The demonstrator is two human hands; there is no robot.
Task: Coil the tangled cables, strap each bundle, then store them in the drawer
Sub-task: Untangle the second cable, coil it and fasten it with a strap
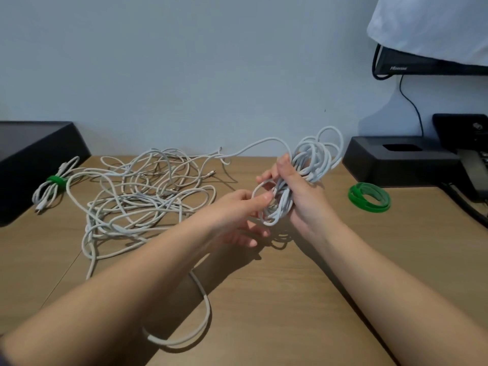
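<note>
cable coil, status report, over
Right hand grips half-wound white cable coil; left hand pinches its loop. Cable tangle loose on desk. Green strap roll unused, nothing blocking.

Wooden desk (277, 299), black box (31, 154) at left, cloth-draped monitor (422, 64) above, black tray (396, 165) and telephone (475, 167) at right

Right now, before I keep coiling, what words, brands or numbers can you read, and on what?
"Hisense": lower bezel of the black screen, upper right.
Round emblem on the black device, far right: too blurred to read.
Keys of the telephone, right edge: too small to read.
No text shows on the white cables or green straps.
</note>
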